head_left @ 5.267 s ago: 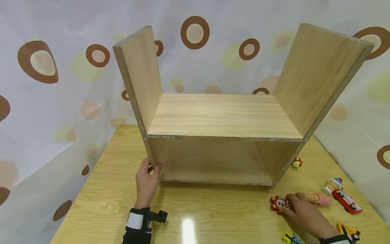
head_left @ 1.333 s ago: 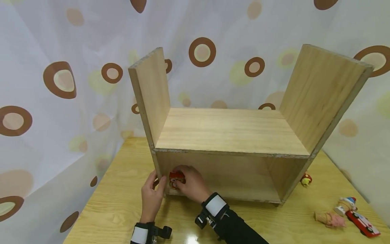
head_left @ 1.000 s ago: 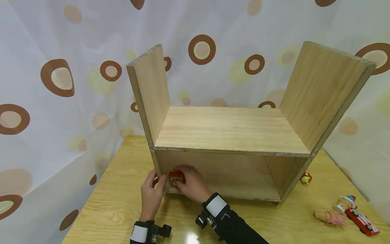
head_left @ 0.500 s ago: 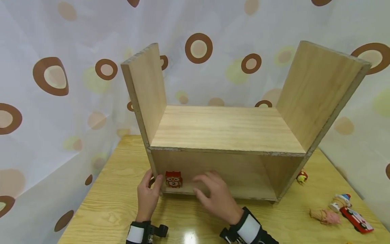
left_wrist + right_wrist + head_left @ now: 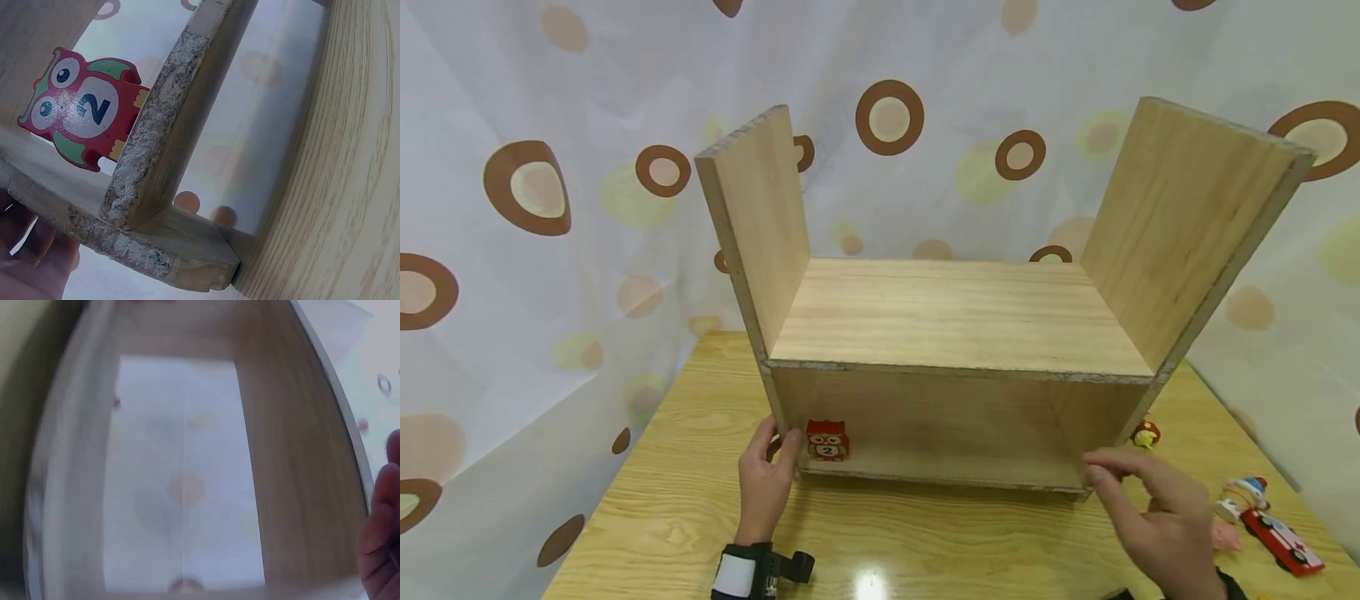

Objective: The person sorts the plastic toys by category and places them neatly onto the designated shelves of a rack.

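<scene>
A wooden shelf unit (image 5: 958, 312) stands on the table, with two tall side panels and a lower compartment. My left hand (image 5: 763, 487) grips the lower front edge of its left panel, thumb on the inner side. Upright in the lower compartment, near that panel, is a red toy owl (image 5: 828, 441) with a number 2 on its belly; the left wrist view shows the owl (image 5: 87, 106) close up, apart from my fingers. My right hand (image 5: 1165, 521) hovers before the shelf's lower right corner, fingers loosely bent and holding nothing.
Right of the shelf on the table (image 5: 670, 467) lie a red toy ambulance (image 5: 1282, 542), a figure with a blue-and-red cap (image 5: 1243, 497), a pink toy (image 5: 1226, 537) partly behind my right hand, and a small red-and-yellow toy (image 5: 1146, 433). A patterned curtain (image 5: 955, 50) hangs behind.
My right hand carried the owl from the table's right side into the lower compartment, let go and moved back right. The left hand keeps its grip on the panel.
</scene>
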### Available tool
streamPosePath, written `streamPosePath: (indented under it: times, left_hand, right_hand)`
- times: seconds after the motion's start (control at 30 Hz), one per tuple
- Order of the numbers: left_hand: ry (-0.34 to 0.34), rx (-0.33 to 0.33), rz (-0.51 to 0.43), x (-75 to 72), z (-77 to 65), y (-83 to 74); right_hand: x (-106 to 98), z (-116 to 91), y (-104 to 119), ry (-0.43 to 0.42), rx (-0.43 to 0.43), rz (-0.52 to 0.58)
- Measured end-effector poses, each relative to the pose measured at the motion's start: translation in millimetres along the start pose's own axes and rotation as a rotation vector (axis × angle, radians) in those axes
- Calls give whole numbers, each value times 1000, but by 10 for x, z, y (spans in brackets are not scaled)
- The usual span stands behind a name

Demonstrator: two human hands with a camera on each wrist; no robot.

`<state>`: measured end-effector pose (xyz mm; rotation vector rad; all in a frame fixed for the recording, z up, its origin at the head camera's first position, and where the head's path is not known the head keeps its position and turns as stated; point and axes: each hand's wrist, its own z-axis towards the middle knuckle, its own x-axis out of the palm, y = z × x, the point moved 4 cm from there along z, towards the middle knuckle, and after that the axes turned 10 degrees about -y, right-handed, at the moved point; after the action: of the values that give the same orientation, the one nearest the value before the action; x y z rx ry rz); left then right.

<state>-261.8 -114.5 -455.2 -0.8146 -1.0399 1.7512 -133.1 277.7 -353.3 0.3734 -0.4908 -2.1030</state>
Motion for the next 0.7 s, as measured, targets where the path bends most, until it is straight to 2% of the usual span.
streamPosePath:
  times: [0.1, 0.17, 0.3, 0.43, 0.57, 0.7]
  left_hand:
    - [-5, 12, 0, -5, 10, 1]
    - [-5, 23, -1, -4, 19, -4]
    - [-5, 30, 0, 3, 27, -16]
    - [-2, 24, 2, 19, 22, -27]
    - [4, 14, 1, 40, 12, -14]
    - [1, 20, 11, 38, 1, 14]
  right_hand:
    - [-304, 67, -111, -79, 80, -40]
    - [-466, 99, -217, -110, 170, -127]
    - [-671, 125, -504, -61, 345, -389]
    - [-749, 120, -832, 135, 440, -562]
    - [-743, 69, -1163, 362, 486, -632]
    - [-667, 9, -1460, 507, 511, -653]
